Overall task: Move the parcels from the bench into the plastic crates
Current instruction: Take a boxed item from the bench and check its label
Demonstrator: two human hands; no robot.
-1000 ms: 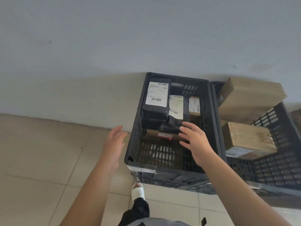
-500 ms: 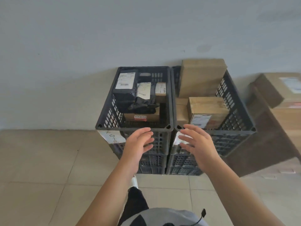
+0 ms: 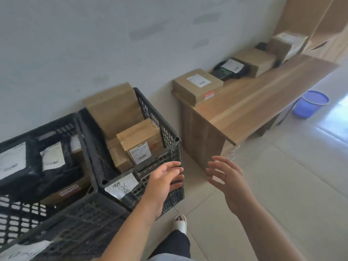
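Two black plastic crates stand side by side against the wall. The left crate (image 3: 88,159) holds black bagged parcels and a flat box. The right crate (image 3: 165,147) holds several cardboard boxes. My left hand (image 3: 165,182) hovers open in front of the right crate's near corner, holding nothing. My right hand (image 3: 226,178) is open and empty, over the floor between that crate and the wooden bench (image 3: 254,98). On the bench lie a labelled cardboard parcel (image 3: 197,85), a black bagged parcel (image 3: 230,69) and two more boxes (image 3: 256,60) (image 3: 286,44) further back.
A blue plastic bucket (image 3: 310,103) stands on the tiled floor beyond the bench. Wooden cabinet panels (image 3: 320,21) rise at the far right. My foot in a white sandal (image 3: 179,222) is on the floor below my hands.
My right hand has come out of the left crate, empty. The view has swung right, and both open hands now point toward the bench.
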